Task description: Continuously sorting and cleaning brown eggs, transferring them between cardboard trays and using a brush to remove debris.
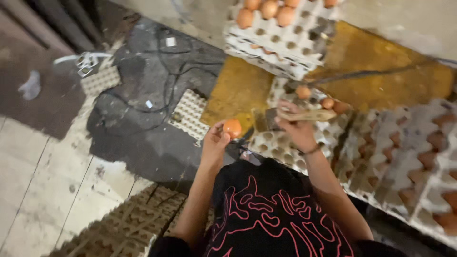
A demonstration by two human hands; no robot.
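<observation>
Fingers of left hand [215, 143] pinch brown egg [233, 128] beside egg tray [273, 145].

Two hands [215, 143] [297, 129], one held egg [233, 128], several egg trays [281, 45]

a stack of grey egg trays [281, 45] sits at the top of the view, with brown eggs [269, 10] in its upper tray. a run of filled egg trays [409, 157] lies along the right side. one empty tray [189, 114] rests on a dark mat [143, 123], crossed by thin black cables [166, 71]. another empty tray [100, 80] lies further left, beside a small metal clip [86, 63]. brown cardboard trays [128, 223] occupy the lower left, on a pale plank floor [33, 181].
</observation>
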